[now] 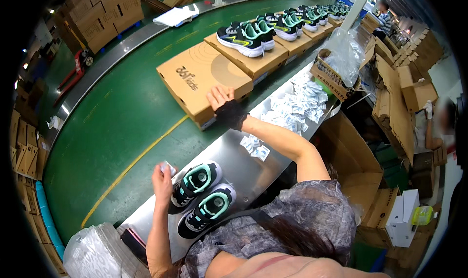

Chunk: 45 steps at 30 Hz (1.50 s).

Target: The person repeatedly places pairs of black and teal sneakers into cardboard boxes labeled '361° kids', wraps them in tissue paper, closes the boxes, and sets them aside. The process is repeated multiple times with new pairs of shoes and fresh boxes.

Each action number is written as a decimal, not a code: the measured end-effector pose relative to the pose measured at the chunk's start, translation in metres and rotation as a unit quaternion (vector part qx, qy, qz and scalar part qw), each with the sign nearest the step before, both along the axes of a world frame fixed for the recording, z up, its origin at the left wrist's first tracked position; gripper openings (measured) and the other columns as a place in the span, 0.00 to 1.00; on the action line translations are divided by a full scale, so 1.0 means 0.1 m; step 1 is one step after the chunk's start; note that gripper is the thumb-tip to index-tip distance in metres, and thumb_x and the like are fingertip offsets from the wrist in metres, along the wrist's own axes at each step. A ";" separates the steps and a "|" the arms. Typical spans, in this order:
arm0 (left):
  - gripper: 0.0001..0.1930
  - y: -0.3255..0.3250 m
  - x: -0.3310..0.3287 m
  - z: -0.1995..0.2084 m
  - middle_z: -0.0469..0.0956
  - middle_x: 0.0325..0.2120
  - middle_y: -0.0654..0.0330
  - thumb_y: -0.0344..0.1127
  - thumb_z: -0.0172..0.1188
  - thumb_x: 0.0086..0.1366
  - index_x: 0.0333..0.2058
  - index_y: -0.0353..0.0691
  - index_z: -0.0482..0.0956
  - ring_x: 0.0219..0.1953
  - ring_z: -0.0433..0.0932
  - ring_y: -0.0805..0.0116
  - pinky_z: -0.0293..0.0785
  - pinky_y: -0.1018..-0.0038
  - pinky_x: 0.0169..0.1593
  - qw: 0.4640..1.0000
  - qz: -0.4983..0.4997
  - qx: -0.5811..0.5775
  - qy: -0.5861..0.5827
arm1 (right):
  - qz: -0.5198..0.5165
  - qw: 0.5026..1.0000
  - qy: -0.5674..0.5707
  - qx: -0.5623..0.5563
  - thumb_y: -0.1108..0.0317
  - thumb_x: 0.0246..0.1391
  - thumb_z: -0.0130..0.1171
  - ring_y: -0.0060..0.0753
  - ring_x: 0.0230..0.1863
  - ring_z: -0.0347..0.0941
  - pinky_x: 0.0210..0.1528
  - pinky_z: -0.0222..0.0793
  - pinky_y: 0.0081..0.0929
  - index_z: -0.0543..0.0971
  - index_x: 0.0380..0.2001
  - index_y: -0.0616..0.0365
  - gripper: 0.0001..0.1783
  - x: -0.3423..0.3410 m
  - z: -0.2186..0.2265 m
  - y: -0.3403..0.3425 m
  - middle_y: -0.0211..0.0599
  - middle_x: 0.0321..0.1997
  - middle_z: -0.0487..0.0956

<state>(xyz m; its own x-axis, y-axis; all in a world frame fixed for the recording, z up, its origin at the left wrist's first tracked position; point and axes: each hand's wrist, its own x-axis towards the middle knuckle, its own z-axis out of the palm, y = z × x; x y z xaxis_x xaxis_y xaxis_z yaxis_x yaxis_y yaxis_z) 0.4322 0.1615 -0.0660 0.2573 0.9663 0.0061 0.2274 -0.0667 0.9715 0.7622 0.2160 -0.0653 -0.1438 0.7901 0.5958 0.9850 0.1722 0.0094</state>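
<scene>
My left hand is closed around a small white packet, just beside a pair of black sneakers with mint-green linings. The nearer sneaker and its mate stand upright on the metal ledge. With a black band at the wrist, my right hand lies on the lid of a closed brown shoebox, fingers apart near its front edge. The thumb is not clearly visible. Small white-and-blue sachets are heaped on the ledge past my right forearm, with a few loose ones closer in.
Shoeboxes topped with sneakers line the green conveyor. An open carton with a plastic bag stands at the ledge's far end. A clear plastic bag sits lower left. Another person stands far right; a gloved hand shows nearer.
</scene>
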 end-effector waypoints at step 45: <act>0.29 -1.53 -3.89 0.56 0.49 0.61 0.60 0.57 0.48 0.57 0.54 0.52 0.64 0.63 0.44 0.56 0.36 0.35 0.54 0.746 0.392 -0.136 0.521 | 0.290 0.846 -0.074 -0.442 0.64 0.43 0.56 0.48 0.37 0.73 0.38 0.68 0.39 0.71 0.47 0.44 0.23 -2.12 0.25 -0.20 0.47 0.34 0.76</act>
